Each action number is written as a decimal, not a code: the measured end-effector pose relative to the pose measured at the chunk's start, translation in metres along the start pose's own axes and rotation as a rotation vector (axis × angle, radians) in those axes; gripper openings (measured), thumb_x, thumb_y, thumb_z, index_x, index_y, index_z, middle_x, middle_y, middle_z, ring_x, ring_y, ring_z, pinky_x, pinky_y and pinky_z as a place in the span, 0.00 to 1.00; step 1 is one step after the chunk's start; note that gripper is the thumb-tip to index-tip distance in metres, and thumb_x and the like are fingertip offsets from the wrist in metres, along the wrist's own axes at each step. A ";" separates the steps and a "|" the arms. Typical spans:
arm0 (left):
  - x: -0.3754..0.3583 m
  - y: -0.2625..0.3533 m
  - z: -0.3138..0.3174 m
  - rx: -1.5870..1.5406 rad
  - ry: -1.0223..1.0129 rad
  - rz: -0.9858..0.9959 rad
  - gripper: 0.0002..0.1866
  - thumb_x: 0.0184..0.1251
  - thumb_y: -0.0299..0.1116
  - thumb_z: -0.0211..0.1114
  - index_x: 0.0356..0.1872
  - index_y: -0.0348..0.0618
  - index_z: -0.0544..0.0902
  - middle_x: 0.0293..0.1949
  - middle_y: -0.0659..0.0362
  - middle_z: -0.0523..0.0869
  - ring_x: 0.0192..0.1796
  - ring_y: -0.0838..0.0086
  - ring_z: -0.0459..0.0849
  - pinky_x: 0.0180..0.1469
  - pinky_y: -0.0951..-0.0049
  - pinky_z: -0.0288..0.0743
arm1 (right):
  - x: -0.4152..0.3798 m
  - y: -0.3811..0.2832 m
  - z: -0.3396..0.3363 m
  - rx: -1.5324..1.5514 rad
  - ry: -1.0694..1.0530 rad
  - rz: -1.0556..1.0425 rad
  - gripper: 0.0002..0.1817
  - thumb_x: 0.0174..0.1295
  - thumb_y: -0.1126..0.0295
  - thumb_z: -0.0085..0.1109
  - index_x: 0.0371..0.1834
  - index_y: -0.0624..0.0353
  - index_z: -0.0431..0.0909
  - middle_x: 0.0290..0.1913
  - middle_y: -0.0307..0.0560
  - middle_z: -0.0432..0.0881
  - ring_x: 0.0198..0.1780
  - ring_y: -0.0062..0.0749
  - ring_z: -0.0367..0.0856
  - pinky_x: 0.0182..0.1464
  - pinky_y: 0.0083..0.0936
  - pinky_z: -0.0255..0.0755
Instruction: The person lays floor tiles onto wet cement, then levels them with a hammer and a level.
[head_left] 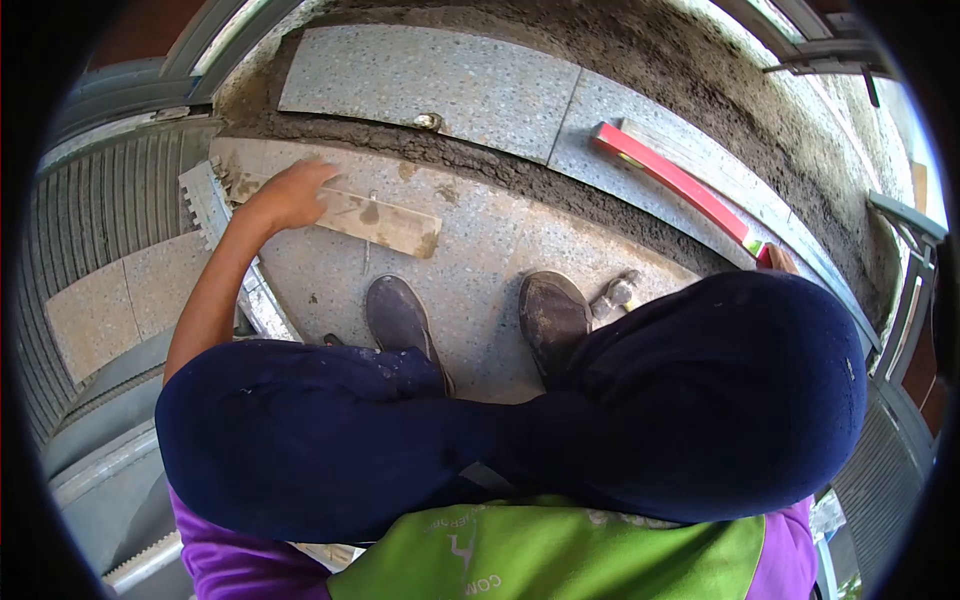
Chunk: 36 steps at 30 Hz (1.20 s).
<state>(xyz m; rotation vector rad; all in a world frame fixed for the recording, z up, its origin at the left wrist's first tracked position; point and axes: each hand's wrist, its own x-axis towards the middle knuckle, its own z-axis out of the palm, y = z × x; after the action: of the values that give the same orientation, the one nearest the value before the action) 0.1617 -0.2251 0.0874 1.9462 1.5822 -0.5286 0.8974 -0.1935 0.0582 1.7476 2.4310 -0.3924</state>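
My left hand (293, 196) is over the left part of a flat wooden strip (385, 226), fingers stretched to the right and a little blurred, thumb apart from them. The strip lies across the speckled floor in front of my shoes. At the far right, my right hand (779, 261) shows only in part beside my knee, its fingers at the near end of a red spirit level (680, 187). That level lies slantwise on a speckled grey tile (600, 122), alongside a pale wooden batten (690, 165). The knee hides the rest of that hand.
A second large tile (430, 80) adjoins the first, with dark mortar (470, 152) along their near edge. A hammer (615, 294) lies by my right shoe (553, 315). Ridged panels (110, 220) and a toothed metal strip (207, 205) are on the left. Metal frames (905, 270) stand at right.
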 end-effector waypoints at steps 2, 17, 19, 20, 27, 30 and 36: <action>0.012 0.008 -0.006 -0.033 0.082 0.007 0.25 0.62 0.29 0.63 0.63 0.41 0.79 0.64 0.44 0.80 0.67 0.50 0.76 0.72 0.58 0.68 | 0.009 -0.002 0.000 0.006 0.011 -0.022 0.09 0.66 0.69 0.62 0.46 0.61 0.78 0.39 0.56 0.83 0.45 0.49 0.84 0.47 0.40 0.75; -0.020 -0.015 0.006 0.030 -0.074 0.108 0.35 0.55 0.40 0.77 0.64 0.42 0.77 0.65 0.50 0.78 0.71 0.54 0.71 0.76 0.54 0.59 | 0.077 -0.104 -0.023 0.208 -0.012 -0.015 0.11 0.62 0.73 0.64 0.45 0.64 0.76 0.41 0.62 0.83 0.47 0.60 0.82 0.49 0.46 0.75; -0.025 -0.023 0.014 -0.008 -0.075 0.141 0.36 0.50 0.38 0.79 0.63 0.41 0.77 0.63 0.50 0.78 0.69 0.53 0.72 0.76 0.55 0.59 | 0.081 -0.120 -0.032 0.215 -0.002 0.022 0.10 0.62 0.72 0.64 0.44 0.64 0.77 0.40 0.62 0.83 0.46 0.60 0.83 0.47 0.46 0.75; -0.029 -0.021 0.016 0.024 -0.042 0.169 0.36 0.50 0.36 0.79 0.62 0.41 0.77 0.63 0.50 0.78 0.68 0.53 0.73 0.75 0.55 0.60 | 0.084 -0.128 -0.038 0.224 -0.004 0.019 0.10 0.62 0.72 0.64 0.43 0.63 0.77 0.39 0.62 0.84 0.45 0.60 0.83 0.46 0.46 0.75; -0.037 -0.015 -0.006 -0.101 -0.176 0.066 0.30 0.55 0.29 0.75 0.62 0.39 0.77 0.63 0.48 0.77 0.69 0.52 0.72 0.77 0.54 0.61 | 0.114 -0.179 -0.075 0.324 0.037 -0.020 0.10 0.63 0.69 0.64 0.42 0.63 0.77 0.35 0.62 0.84 0.38 0.59 0.85 0.41 0.43 0.76; -0.031 -0.029 -0.021 -0.169 0.089 0.115 0.29 0.59 0.29 0.72 0.63 0.39 0.76 0.64 0.47 0.76 0.71 0.52 0.71 0.77 0.55 0.62 | 0.129 -0.201 -0.092 0.328 0.092 -0.082 0.11 0.63 0.68 0.64 0.43 0.63 0.78 0.33 0.63 0.84 0.37 0.58 0.85 0.41 0.43 0.76; 0.059 -0.030 -0.067 -0.062 0.542 0.355 0.26 0.56 0.24 0.70 0.59 0.39 0.77 0.58 0.47 0.77 0.65 0.50 0.74 0.69 0.55 0.70 | 0.174 -0.246 -0.124 0.287 0.116 -0.160 0.14 0.64 0.65 0.63 0.45 0.65 0.78 0.32 0.63 0.85 0.34 0.55 0.86 0.40 0.43 0.76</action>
<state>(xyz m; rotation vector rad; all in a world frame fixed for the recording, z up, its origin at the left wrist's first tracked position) 0.1421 -0.1328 0.0958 2.3782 1.4655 0.2114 0.6148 -0.0733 0.1680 1.7253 2.7228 -0.7078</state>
